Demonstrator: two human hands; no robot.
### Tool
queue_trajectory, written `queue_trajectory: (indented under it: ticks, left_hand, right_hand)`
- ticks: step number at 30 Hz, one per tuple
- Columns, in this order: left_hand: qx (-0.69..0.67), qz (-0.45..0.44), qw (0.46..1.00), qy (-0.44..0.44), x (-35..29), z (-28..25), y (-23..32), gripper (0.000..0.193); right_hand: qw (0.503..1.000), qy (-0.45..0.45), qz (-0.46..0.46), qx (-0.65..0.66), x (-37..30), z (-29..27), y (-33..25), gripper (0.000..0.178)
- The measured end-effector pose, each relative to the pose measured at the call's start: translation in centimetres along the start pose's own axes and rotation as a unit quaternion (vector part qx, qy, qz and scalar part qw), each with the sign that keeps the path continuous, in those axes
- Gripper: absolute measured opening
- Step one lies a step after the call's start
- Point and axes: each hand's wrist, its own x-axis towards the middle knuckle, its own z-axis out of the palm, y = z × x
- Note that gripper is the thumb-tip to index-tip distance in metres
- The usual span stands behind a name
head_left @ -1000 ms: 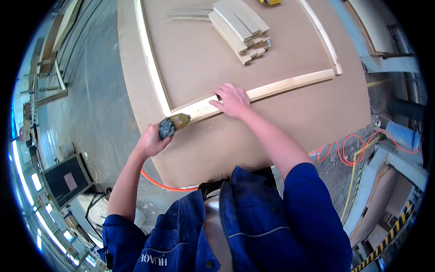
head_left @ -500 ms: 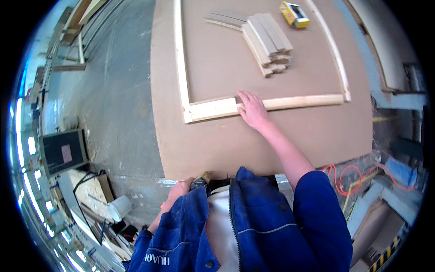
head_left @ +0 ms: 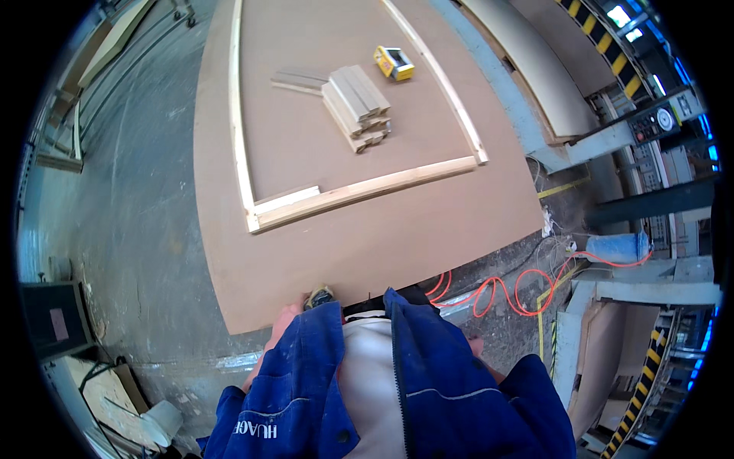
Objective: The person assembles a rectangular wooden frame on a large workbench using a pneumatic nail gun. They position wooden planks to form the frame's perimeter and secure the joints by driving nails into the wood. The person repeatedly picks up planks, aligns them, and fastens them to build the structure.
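A wooden frame lies on a large brown board (head_left: 397,229). Its near rail (head_left: 367,193) runs between two long side rails, the left (head_left: 238,115) and the right (head_left: 440,80). A short wood block (head_left: 289,200) lies against the near rail's inner side at the left corner. My left hand (head_left: 286,315), partly covered by my jacket, is closed on a tan-and-dark tool (head_left: 319,297) at the board's near edge; the tool's kind is hidden. My right hand (head_left: 476,346) is low beside my jacket, its fingers mostly hidden, away from the frame.
Inside the frame lie a stack of wood strips (head_left: 355,103) and a yellow box (head_left: 394,63). An orange hose (head_left: 520,302) coils on the floor at right. Machinery with a striped edge (head_left: 600,42) stands to the right, a dark screen (head_left: 57,321) to the left.
My right hand has let go of the near rail and drawn back beside my body. My view has turned, so the board appears farther left and tilted. The left hand stays with the tool.
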Motion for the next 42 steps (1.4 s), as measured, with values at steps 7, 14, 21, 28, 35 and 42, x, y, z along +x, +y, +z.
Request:
queue_trajectory:
  ticks: [7,14,21,28,35,42]
  left_hand:
    - [0.029,-0.034,0.998,-0.034,1.6,-2.2,5.2,0.064]
    - [0.141,0.098,0.984,-0.04,8.5,1.9,17.1,0.072]
    - [0.178,0.088,0.975,0.097,15.9,12.0,23.4,0.066]
    - [0.101,0.031,0.978,0.179,16.5,15.9,26.4,0.076]
    - [-0.029,0.087,0.95,0.299,20.3,10.3,28.3,0.048]
    - [-0.077,0.139,0.856,0.492,34.9,-3.1,34.6,0.06]
  right_hand:
    - [0.972,0.02,-0.082,0.219,6.0,2.3,-6.1,0.037]
    - [0.821,-0.073,-0.284,0.49,14.9,-3.7,-19.9,0.025]
    - [0.841,-0.173,-0.272,0.434,26.1,-7.7,-25.9,0.024]
    - [0.822,-0.316,-0.305,0.362,29.5,-8.5,-31.8,0.028]
    - [0.829,-0.316,-0.342,0.308,30.5,-7.3,-25.5,0.026]
    - [0.892,-0.26,-0.24,0.281,32.2,-11.6,-14.8,0.025]
